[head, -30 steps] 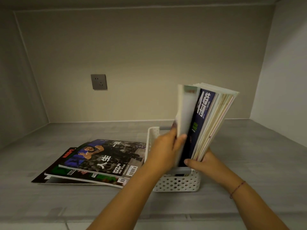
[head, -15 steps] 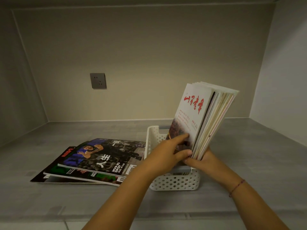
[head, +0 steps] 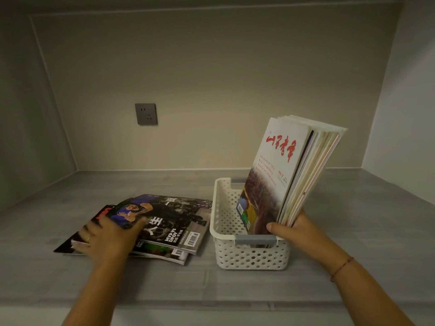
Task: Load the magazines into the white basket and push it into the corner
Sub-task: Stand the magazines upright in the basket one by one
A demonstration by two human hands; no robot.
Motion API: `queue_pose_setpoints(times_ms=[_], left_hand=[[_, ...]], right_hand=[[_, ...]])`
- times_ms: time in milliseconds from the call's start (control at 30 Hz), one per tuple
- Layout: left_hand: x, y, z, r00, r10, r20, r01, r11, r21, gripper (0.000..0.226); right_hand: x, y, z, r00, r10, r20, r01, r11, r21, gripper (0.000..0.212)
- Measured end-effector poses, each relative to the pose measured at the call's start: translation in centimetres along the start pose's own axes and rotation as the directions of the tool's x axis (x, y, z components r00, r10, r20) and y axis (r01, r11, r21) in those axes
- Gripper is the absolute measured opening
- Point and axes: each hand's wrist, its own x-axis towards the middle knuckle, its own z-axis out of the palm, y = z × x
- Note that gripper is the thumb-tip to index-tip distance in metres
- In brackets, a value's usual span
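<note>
A white perforated basket (head: 226, 215) with a grey handle stands on the grey shelf floor, right of centre. Several magazines (head: 282, 175) stand upright in it, leaning right, the front one white with red characters. My right hand (head: 294, 230) grips their lower right edge and steadies them. Left of the basket lies a flat pile of magazines (head: 174, 222), the top one dark with a basketball player. My left hand (head: 108, 238) rests flat on the pile's near left part, fingers spread, blurred by motion.
The shelf is an alcove with a back wall, a left wall and a right wall. A grey wall socket (head: 146, 114) sits on the back wall. The back right corner (head: 360, 168) lies behind and right of the basket.
My left hand let go of the upright magazines and moved left onto the flat pile. The red-titled magazine now stands in the basket. My right hand stays on the upright stack.
</note>
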Motion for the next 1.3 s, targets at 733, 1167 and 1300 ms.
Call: queue_pose_setpoints(times_ms=[733,1167,1300], left_hand=[[-0.2,-4.3,-0.7,0.930,-0.363,0.061,0.335,0.768,-0.546,0.108],[-2.8,-0.8,-0.6,0.914,-0.014,0.406,0.392,0.299,-0.870,0.031],[-2.8,1.6,-1.4,0.945,0.101,0.312,0.272,0.291,-0.917,0.028]], right_hand=[[0.1,0.1,0.2,0.999,0.013,-0.034,-0.013,1.000,0.000,0.076],[-0.2,-0.3,0.1,0.999,0.012,-0.034,-0.012,1.000,-0.010,0.074],[-0.2,-0.3,0.1,1.000,0.014,-0.025,-0.014,1.000,0.001,0.073]])
